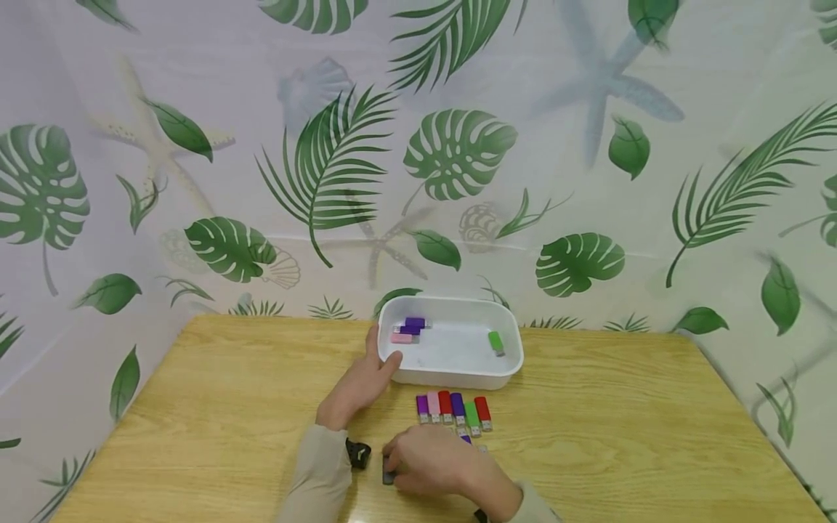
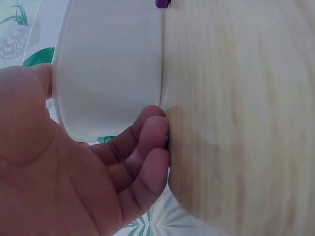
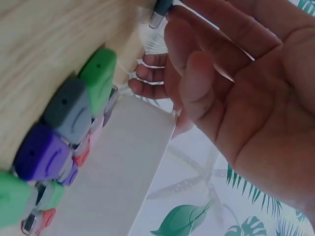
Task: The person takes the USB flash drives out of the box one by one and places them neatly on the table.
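My left hand [image 1: 356, 381] grips the left end of a white plastic bin [image 1: 451, 380], its thumb at the rim and the other fingers curled low beside it. Inside lie two purple USB sticks and a pink USB stick [image 1: 402, 338] at the left, with a green USB stick [image 1: 495, 343] at the right. On the table in front, my right hand [image 1: 434, 459] pinches a dark grey USB stick [image 1: 389, 473], left of the laid-out sticks. That stick [image 3: 161, 12] shows only partly by the fingertips in the right wrist view.
A row of USB sticks, among them a red one [image 1: 445, 402], lies between bin and right hand. A nearer row holds a green stick [image 3: 100, 78], a grey one [image 3: 69, 110] and a purple one [image 3: 42, 152]; the hand partly covers it in the head view. Leaf-printed cloth [image 1: 458, 240] hangs behind the table.
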### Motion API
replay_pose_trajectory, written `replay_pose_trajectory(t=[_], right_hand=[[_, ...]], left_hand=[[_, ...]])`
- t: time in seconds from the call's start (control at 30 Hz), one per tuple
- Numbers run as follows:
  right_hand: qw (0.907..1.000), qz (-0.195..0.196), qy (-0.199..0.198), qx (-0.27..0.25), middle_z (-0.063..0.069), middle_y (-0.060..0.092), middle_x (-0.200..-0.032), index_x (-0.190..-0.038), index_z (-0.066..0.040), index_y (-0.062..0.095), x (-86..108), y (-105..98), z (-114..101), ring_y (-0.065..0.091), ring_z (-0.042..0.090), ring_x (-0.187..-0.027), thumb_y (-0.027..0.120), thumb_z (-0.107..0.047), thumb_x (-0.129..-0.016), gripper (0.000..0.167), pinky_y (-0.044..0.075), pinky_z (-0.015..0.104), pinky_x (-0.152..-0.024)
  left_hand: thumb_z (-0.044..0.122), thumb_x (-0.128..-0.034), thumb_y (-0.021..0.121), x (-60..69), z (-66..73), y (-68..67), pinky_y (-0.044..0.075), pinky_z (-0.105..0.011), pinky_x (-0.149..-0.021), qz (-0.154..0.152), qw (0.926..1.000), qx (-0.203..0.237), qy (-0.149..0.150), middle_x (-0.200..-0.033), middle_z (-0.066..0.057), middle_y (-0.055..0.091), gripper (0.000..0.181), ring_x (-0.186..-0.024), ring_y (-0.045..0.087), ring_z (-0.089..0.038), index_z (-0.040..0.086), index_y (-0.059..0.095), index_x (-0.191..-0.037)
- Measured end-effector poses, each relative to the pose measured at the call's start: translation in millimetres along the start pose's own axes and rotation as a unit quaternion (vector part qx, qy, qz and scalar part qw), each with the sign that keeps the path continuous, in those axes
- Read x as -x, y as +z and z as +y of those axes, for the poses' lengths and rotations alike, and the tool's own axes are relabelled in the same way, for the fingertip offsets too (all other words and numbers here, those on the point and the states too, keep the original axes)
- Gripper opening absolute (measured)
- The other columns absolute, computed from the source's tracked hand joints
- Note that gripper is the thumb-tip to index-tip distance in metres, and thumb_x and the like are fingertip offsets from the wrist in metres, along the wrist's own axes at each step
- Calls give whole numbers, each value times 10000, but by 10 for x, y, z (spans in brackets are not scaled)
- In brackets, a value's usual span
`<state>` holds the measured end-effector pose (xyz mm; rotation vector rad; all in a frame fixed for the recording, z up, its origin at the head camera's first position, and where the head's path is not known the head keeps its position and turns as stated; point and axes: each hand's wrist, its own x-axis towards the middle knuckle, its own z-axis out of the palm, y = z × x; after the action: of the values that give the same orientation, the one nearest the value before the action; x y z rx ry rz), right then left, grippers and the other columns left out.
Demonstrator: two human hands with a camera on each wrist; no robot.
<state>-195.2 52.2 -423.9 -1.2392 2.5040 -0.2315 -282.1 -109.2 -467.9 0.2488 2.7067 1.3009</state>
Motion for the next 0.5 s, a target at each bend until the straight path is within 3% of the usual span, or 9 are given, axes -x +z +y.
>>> replay_pose_trajectory(t=[0.07, 0.17, 0.37, 0.5], right_hand=[[9998, -53, 1, -167, -107, 719, -1101, -992, -183, 806, 8, -2, 21, 659, 18, -893, 717, -189, -880, 143, 519, 198, -748], [9991, -88, 63, -420, -114, 724, -1078, -985, -174, 806, 28, -9, 56, 634, -3, -833, 712, -190, -880, 142, 513, 193, -731], [9969, -116, 276, -731, -90, 718, -1148, -1055, -170, 797, 77, -29, 78, 665, 38, -1005, 719, -216, -890, 188, 532, 229, -837], [9977, -163, 121, -640, -100, 709, -1163, -1081, -195, 791, 83, -39, 49, 654, 40, -1048, 724, -224, -888, 207, 525, 233, -863]], left_hand=[[491, -1053, 378, 6, -5, 4, 469, -527, -961, 1, 10000, -7, -5, -1393, -332, 503, 795, -1051, 634, -347, 116, -69, -1594], [513, -1048, 371, 12, -5, 5, 469, -530, -961, 0, 10000, 15, 7, -1401, -328, 498, 802, -1041, 632, -333, 122, -67, -1595], [507, -1048, 380, 13, 5, 8, 452, -543, -991, 24, 10000, 81, 13, -1423, -325, 476, 799, -1117, 614, -365, 122, -57, -1596], [491, -1051, 388, 11, 9, 12, 441, -546, -1007, 48, 10000, 69, -9, -1435, -323, 463, 795, -1170, 591, -391, 118, -55, -1596]])
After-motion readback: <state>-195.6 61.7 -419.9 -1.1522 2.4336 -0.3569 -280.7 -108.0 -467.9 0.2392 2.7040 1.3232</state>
